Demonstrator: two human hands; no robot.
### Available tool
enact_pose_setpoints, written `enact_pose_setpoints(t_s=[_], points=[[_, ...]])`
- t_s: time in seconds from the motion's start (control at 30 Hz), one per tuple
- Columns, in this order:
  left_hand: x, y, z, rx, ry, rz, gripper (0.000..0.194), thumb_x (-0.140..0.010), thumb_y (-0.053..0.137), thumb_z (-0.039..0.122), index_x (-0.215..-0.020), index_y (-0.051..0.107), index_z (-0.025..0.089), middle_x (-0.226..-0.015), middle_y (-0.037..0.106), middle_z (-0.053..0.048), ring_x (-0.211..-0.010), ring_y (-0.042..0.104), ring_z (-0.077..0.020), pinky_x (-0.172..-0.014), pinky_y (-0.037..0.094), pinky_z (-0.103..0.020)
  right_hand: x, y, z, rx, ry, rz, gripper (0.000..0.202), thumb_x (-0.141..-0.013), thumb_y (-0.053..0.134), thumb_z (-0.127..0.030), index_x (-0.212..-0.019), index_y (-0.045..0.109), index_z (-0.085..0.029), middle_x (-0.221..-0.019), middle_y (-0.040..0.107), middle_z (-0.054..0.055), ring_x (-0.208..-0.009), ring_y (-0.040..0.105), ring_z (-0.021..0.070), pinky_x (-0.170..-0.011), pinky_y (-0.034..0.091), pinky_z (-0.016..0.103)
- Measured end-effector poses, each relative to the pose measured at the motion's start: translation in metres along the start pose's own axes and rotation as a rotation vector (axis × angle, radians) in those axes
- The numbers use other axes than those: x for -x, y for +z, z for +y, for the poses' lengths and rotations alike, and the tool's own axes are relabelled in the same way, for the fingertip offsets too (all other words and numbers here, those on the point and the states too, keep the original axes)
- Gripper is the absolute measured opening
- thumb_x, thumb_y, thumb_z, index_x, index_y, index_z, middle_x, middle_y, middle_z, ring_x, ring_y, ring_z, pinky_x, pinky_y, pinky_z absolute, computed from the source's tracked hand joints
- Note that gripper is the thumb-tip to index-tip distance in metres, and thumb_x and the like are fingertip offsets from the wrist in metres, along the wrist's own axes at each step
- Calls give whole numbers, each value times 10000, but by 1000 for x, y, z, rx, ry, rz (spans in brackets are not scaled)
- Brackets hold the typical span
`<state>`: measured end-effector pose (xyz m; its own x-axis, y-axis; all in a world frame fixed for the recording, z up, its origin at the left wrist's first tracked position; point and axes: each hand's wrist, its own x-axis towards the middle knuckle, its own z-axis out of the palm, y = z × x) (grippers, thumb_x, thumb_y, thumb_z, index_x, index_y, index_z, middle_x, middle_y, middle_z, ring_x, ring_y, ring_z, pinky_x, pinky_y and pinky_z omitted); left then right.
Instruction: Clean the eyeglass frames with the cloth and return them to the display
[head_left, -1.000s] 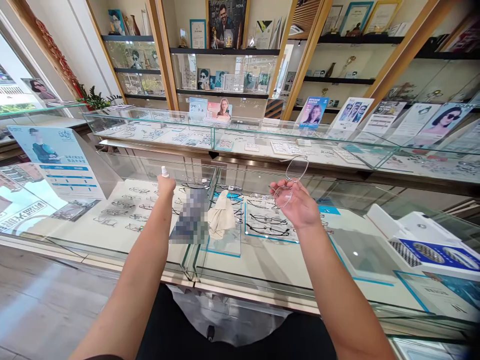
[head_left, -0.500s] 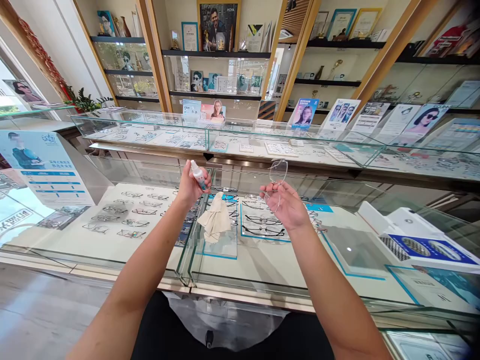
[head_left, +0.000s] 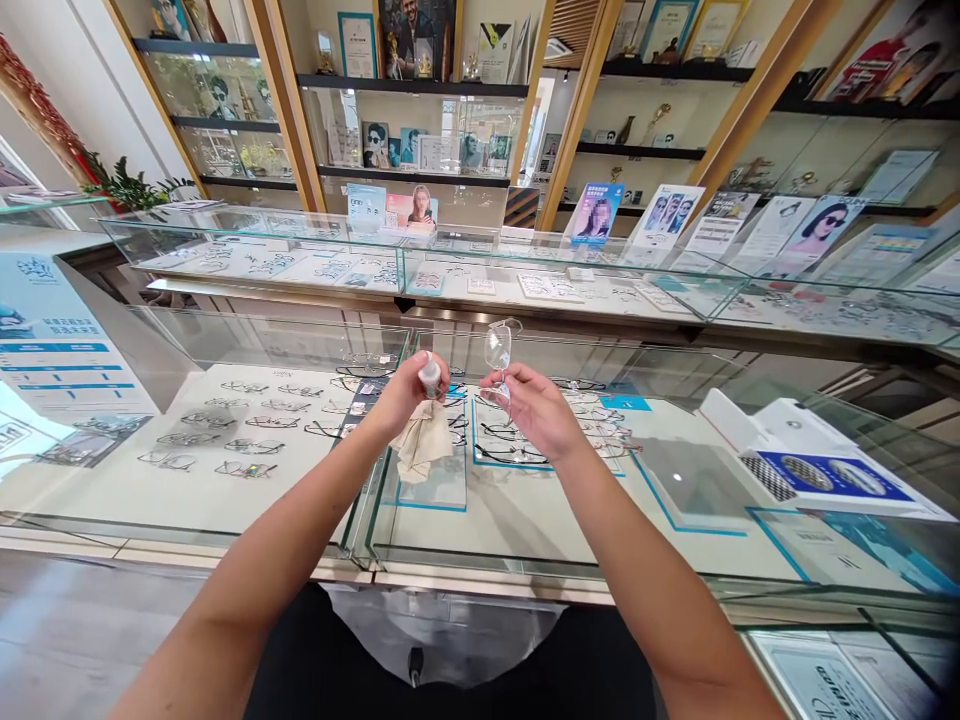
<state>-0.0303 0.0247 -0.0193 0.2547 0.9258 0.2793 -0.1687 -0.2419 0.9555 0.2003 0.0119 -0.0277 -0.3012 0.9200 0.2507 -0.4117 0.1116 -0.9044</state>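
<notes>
In my left hand (head_left: 414, 388) is a small white spray bottle (head_left: 430, 375), fingers wrapped round it and its top towards the glasses. My right hand (head_left: 536, 402) pinches a pair of glasses (head_left: 498, 347) with clear lenses, held on end so one lens stands above the fingers and the other sits lower by the fingertips. A gap separates the bottle from the glasses. Below my left hand a beige cloth (head_left: 422, 445) lies crumpled on the glass counter top, partly hidden by that hand.
Under the glass counter (head_left: 517, 550) several eyeglass frames (head_left: 270, 421) lie in rows. A white and blue box (head_left: 832, 475) stands at the right. A leaning sign (head_left: 56, 345) is at the left. Behind runs a second glass showcase (head_left: 480, 262) with several upright cards.
My hands have come closer together. The glasses have moved left and turned, and the bottle has moved right, its top now tipped towards the glasses. The view has shifted slightly.
</notes>
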Motion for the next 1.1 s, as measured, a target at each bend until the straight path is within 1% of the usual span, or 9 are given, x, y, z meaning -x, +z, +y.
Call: enact_pose_setpoints(t_s=[0.1,0.27,0.37,0.47,0.63,0.77,0.83,0.97,1.1], points=[[0,2,-9,-161,76,81,560,-914,549,735,-752,629,205,-777,569,-41,-716,534,-187,-686,471,-335,1,6,8,42,16,-23,264,-830,924,-505,-910,810,-282,-1030,799,12,-1049,740,196,-1089,589,422],[2,4,-12,-287,106,101,524,-939,565,686,-735,604,206,-768,565,-32,-726,502,-189,-684,431,-332,2,13,22,111,33,-78,321,-837,905,-563,-957,814,-279,-1077,807,28,-1091,741,210,-1065,589,422],[2,5,-12,-329,111,77,505,-953,560,665,-754,605,204,-778,573,-32,-745,506,-190,-698,434,-327,3,14,24,107,28,-102,315,-852,893,-566,-960,814,-280,-1078,806,29,-1091,741,209,-1055,589,415],[2,5,-12,-337,105,58,519,-970,522,683,-788,607,204,-815,582,-39,-779,535,-198,-717,472,-329,3,14,23,84,32,-106,314,-845,901,-562,-959,818,-282,-1073,807,27,-1100,736,207,-1061,584,411],[3,5,-11,-346,111,47,565,-990,446,721,-806,592,208,-823,561,-39,-775,537,-203,-733,494,-343,1,10,15,-26,58,-50,292,-822,934,-514,-949,818,-279,-1062,804,17,-1109,724,196,-1086,576,399],[5,7,-13,-384,113,18,526,-1003,471,677,-806,588,204,-826,563,-38,-788,521,-202,-749,472,-348,-2,5,11,-80,41,10,277,-808,951,-480,-942,818,-277,-1047,786,7,-1082,716,184,-1066,578,381],[7,9,-14,-404,114,-8,510,-1001,488,666,-801,576,206,-816,561,-31,-788,515,-201,-758,459,-350,-3,4,11,-102,40,20,273,-797,959,-460,-933,818,-270,-1040,784,9,-1065,715,181,-1036,581,364],[11,14,-14,-451,118,-55,522,-995,501,683,-801,574,203,-800,564,-20,-782,514,-197,-758,423,-344,-4,4,10,-130,26,12,270,-791,960,-444,-928,823,-256,-1011,793,17,-1026,717,178,-1003,580,345],[14,19,-12,-509,138,-93,515,-980,537,674,-776,551,201,-765,553,-4,-757,492,-186,-748,366,-332,-4,3,7,-143,16,-11,243,-801,949,-425,-898,810,-250,-993,800,21,-974,718,174,-1008,573,358]])
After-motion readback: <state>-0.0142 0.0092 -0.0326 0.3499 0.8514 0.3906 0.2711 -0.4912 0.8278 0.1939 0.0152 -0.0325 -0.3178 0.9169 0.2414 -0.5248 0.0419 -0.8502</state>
